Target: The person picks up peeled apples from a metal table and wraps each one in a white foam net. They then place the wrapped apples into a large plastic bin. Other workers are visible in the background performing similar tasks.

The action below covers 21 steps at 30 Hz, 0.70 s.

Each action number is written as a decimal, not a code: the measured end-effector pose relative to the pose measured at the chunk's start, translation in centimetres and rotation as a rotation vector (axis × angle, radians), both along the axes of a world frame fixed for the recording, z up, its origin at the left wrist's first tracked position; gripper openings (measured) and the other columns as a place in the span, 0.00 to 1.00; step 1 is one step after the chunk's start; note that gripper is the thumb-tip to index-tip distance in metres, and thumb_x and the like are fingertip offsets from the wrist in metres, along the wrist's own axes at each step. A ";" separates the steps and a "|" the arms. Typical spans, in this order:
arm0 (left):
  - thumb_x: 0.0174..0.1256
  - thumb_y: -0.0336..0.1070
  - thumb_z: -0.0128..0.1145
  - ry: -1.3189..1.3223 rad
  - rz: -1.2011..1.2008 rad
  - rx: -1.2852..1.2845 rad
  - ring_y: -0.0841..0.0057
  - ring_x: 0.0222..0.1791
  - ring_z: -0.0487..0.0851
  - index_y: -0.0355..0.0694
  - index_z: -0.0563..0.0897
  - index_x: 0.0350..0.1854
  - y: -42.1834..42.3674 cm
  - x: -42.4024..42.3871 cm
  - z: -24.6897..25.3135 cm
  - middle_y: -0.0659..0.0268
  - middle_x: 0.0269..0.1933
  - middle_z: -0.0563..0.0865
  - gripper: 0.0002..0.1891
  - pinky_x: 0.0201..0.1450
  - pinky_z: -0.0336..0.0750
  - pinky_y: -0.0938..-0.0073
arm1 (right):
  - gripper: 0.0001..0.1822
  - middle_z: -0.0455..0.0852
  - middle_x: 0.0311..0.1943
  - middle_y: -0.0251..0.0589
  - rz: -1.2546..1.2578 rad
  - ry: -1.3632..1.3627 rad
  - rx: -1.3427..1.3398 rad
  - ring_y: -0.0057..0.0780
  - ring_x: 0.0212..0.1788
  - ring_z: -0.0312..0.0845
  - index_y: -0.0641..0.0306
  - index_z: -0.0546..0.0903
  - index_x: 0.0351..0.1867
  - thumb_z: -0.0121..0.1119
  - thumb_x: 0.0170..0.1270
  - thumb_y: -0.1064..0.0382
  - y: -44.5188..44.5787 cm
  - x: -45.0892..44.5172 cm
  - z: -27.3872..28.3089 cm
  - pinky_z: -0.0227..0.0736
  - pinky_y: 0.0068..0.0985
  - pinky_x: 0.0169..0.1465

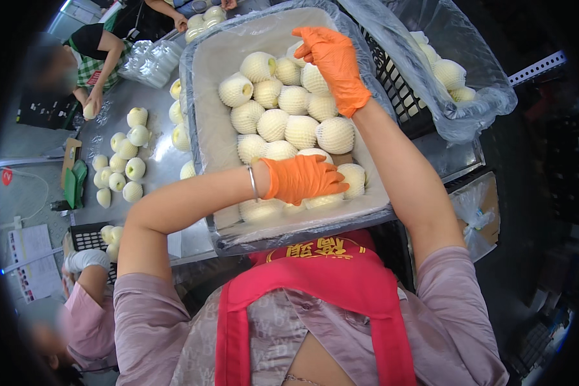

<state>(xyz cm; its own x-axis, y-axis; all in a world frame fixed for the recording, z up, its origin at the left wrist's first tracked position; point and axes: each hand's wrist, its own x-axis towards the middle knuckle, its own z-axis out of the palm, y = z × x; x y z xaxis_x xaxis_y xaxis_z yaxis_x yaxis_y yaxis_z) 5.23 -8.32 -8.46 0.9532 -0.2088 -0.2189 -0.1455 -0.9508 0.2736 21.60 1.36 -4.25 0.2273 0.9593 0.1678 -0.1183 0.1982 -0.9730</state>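
A large crate (205,120) lined with plastic stands before me, holding many pale round fruits in white foam nets (301,131). My left hand (305,179), in an orange glove, lies palm down on fruits near the crate's near side, fingers spread towards a netted fruit (352,181). At the far right of the crate is my right hand (335,65), also orange-gloved, its fingers bent above a partly hidden fruit; whether it grips that fruit is unclear. Some brown cardboard (341,159) shows between the fruits.
Netted fruits (127,148) stand on the metal table (161,149) at left, near clear plastic packaging (152,62). A second lined crate (492,91) with fruits is at right. Co-workers are at upper left, top and lower left, one holding a fruit (89,110). A green tool (75,183) lies left.
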 end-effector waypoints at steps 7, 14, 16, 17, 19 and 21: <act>0.49 0.38 0.78 0.135 0.114 0.152 0.58 0.55 0.87 0.52 0.74 0.74 -2.4 1.3 -0.2 0.59 0.64 0.83 0.44 0.57 0.82 0.56 | 0.17 0.91 0.28 0.33 0.034 0.000 -0.010 0.18 0.32 0.80 0.61 0.93 0.47 0.68 0.73 0.50 0.0 -0.3 0.5 0.76 0.22 0.42; 0.49 0.38 0.82 -0.310 0.958 -0.639 0.69 0.70 0.80 0.46 0.72 0.78 1.7 -2.7 6.3 0.63 0.68 0.81 0.49 0.73 0.75 0.64 | 0.23 0.92 0.30 0.37 -0.085 -0.127 -0.058 0.24 0.34 0.85 0.63 0.93 0.48 0.59 0.75 0.44 1.1 1.2 -0.6 0.77 0.26 0.41; 0.53 0.32 0.81 -0.587 1.115 -0.849 0.73 0.70 0.77 0.45 0.69 0.80 3.8 -3.9 7.8 0.66 0.70 0.78 0.49 0.74 0.74 0.68 | 0.29 0.92 0.31 0.37 -0.057 -0.172 -0.083 0.25 0.36 0.86 0.65 0.92 0.50 0.57 0.77 0.38 1.2 1.0 -0.4 0.79 0.26 0.42; 0.55 0.28 0.80 -0.751 1.140 -0.915 0.74 0.71 0.76 0.44 0.67 0.82 4.9 -4.5 8.1 0.67 0.71 0.76 0.50 0.74 0.73 0.68 | 0.32 0.92 0.31 0.38 -0.045 -0.196 -0.092 0.26 0.37 0.87 0.65 0.92 0.50 0.56 0.77 0.34 1.2 0.8 -0.2 0.79 0.27 0.42; 0.56 0.27 0.81 -0.954 1.115 -1.014 0.73 0.73 0.75 0.44 0.63 0.84 5.9 -3.8 9.8 0.66 0.74 0.74 0.53 0.75 0.73 0.68 | 0.39 0.92 0.35 0.39 0.114 -0.123 -0.140 0.27 0.39 0.88 0.65 0.90 0.55 0.52 0.76 0.27 0.7 0.8 -0.4 0.81 0.27 0.44; 0.56 0.28 0.81 -1.176 1.042 -0.940 0.72 0.74 0.74 0.45 0.63 0.85 7.9 -3.1 8.9 0.66 0.74 0.74 0.54 0.76 0.72 0.69 | 0.44 0.91 0.39 0.40 0.301 0.026 -0.156 0.27 0.41 0.89 0.64 0.87 0.59 0.50 0.74 0.21 0.1 0.3 0.2 0.83 0.27 0.46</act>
<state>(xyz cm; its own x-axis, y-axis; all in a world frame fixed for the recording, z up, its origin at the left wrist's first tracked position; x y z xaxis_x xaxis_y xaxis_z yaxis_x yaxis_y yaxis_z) 2.09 -0.41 0.43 0.3149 0.8568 0.4082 -0.1522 -0.3789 0.9128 21.85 1.41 -4.09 -0.0673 0.9977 0.0120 -0.1739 0.0001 -0.9848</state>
